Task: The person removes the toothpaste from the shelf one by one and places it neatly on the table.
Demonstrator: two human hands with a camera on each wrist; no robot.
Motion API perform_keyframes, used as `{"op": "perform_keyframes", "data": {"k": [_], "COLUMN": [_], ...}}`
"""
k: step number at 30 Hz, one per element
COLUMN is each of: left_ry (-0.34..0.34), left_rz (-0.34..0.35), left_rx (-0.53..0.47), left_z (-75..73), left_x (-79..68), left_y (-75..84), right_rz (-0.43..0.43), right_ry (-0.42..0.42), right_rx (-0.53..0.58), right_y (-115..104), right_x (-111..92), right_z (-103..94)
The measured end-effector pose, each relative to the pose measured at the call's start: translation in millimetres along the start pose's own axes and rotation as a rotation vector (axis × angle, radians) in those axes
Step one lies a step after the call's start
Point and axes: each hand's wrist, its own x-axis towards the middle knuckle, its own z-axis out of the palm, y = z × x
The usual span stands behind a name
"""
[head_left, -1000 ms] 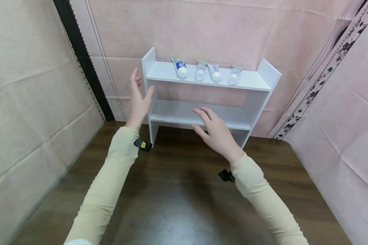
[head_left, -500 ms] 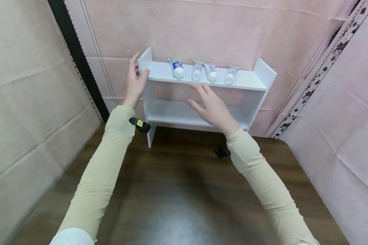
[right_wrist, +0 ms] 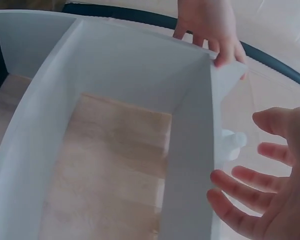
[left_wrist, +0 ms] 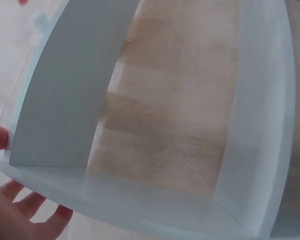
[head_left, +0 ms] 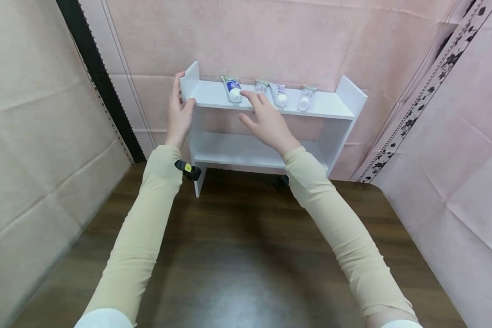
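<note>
A white two-tier shelf [head_left: 266,160] stands against the back cloth. Several small squeeze tubes with white caps lie along its top board: a blue-and-white tube [head_left: 233,89] at the left, then a pale tube [head_left: 261,85], a white-and-purple tube [head_left: 279,95] and another pale tube [head_left: 306,98]. My left hand [head_left: 178,116] grips the shelf's left side panel, thumb at the front edge and fingers against the outer face. My right hand [head_left: 269,124] hovers before the top board with fingers spread, its fingertips near the blue-and-white tube's cap and partly hiding the pale tube beside it.
A dark wooden table [head_left: 229,255] spreads out in front of the shelf. Pale cloth hangs behind it and on both sides, with a black band [head_left: 100,86] at the left. The lower board [head_left: 238,148] lies below the right hand.
My left hand has risen and taken hold of the shelf's left side panel. The right hand has moved up and left, from the lower board's level to the tubes.
</note>
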Motion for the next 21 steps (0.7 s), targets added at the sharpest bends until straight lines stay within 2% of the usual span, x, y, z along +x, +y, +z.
{"op": "perform_keyframes", "data": {"k": [4,10,16,21], "left_ry": [0.025,0.052,0.053,0.054], "left_rz": [0.018,0.023,0.012,0.012], "left_rx": [0.010,-0.006,-0.007,0.010], "left_z": [1.4,4.8,5.8,5.1], "left_x": [8.5,9.8,0.9,-7.2], "left_y": [-13.0,-17.5,-8.5,3.7], "right_rz": [0.033,0.077,0.120,0.112], "right_ry": [0.001,0.001,-0.039,-0.001], "right_rx": [-0.029,-0.118,-0.194,-0.174], "right_y": [-3,-9,-11,-11], "right_x": [14,28,38,36], "right_z": [5.2,6.3,7.9,9.8]}}
